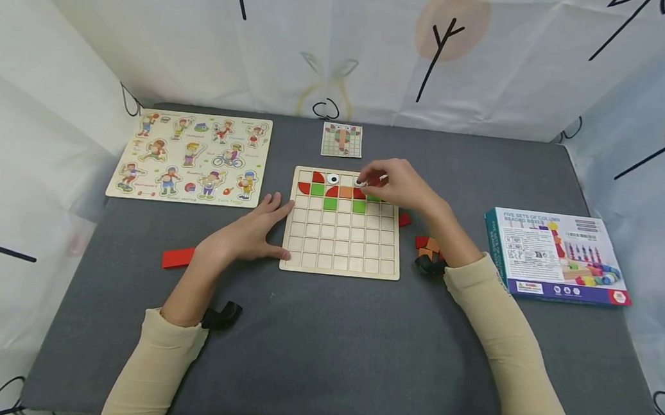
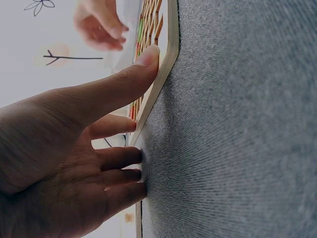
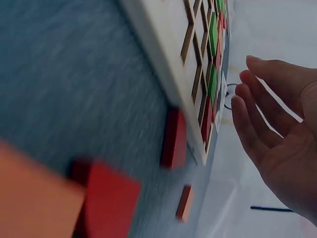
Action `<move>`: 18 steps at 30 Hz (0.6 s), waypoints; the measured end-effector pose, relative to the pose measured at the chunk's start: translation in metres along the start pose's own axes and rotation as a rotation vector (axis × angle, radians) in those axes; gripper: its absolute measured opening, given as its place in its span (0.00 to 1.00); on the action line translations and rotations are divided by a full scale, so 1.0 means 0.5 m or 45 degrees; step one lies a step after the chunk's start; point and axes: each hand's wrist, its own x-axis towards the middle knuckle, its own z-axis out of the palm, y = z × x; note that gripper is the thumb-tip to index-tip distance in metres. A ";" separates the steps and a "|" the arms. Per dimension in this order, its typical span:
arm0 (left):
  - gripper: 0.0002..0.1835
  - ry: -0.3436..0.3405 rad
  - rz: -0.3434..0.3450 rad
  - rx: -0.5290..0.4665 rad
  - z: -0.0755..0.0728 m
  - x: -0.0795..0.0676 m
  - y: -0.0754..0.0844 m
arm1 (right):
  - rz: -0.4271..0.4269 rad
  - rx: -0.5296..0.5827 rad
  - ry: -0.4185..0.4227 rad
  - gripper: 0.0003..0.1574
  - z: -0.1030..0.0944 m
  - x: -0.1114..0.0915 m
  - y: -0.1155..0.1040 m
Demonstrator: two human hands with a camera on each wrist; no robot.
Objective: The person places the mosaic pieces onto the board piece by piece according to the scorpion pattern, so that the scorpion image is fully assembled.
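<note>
A wooden grid board [image 1: 340, 259] lies flat on the grey table. Its upper rows hold red, green and orange pieces, among them a green square [image 1: 329, 203] and a round eye piece [image 1: 332, 178]. My left hand [image 1: 252, 227] rests along the board's left edge, thumb on the rim near the lower corner and the other fingers spread. Over the board's upper right hovers my right hand [image 1: 395, 183], its fingertips close to a second eye piece [image 1: 360, 183]. In the right wrist view, the fingers of the right hand [image 3: 277, 114] are loosely bent with nothing visible between them.
Beyond the board stands a small pattern card [image 1: 341, 140]. A picture puzzle board [image 1: 191, 159] lies at left, with a red strip [image 1: 178, 258] below it. Loose red blocks [image 3: 111, 198] and orange ones sit right of the grid; a toy box [image 1: 560, 257] lies farther right.
</note>
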 end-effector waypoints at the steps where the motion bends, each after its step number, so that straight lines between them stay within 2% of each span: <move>1: 0.61 -0.001 0.000 -0.002 0.000 0.000 0.000 | 0.005 -0.008 0.003 0.13 -0.004 -0.009 0.002; 11: 0.61 0.000 0.004 -0.004 0.001 0.000 -0.001 | 0.085 -0.097 -0.071 0.15 -0.032 -0.104 0.033; 18: 0.61 -0.001 0.010 -0.002 -0.002 -0.001 0.000 | 0.135 -0.186 -0.157 0.19 -0.037 -0.148 0.057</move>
